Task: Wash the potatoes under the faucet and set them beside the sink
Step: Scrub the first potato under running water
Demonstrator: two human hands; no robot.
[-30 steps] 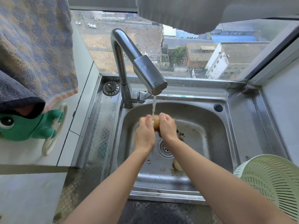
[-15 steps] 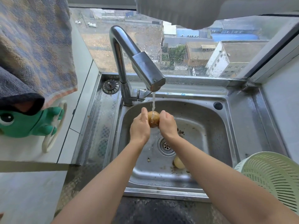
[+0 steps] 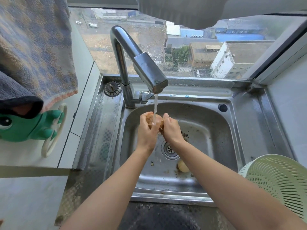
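A brown potato (image 3: pixel 157 121) is held between my left hand (image 3: pixel 147 130) and my right hand (image 3: pixel 171 129) over the steel sink (image 3: pixel 207 135). Water runs from the chrome faucet (image 3: pixel 147 70) straight onto the potato's top. Both hands wrap its sides, so most of it is hidden. A second, paler potato (image 3: pixel 182 166) lies on the sink floor just right of the drain (image 3: pixel 169 148), partly behind my right forearm.
A pale green colander (image 3: pixel 279 183) sits at the right front of the sink surround. On the left ledge stand a green frog-shaped holder (image 3: pixel 28 125) and hanging towels (image 3: pixel 33 47). A sink plug (image 3: pixel 112 88) rests at the back left. Dirt flecks lie in the basin.
The hands have turned the potato under the stream and closed further around it; more of it showed half a second ago. The potato on the sink floor has not moved.
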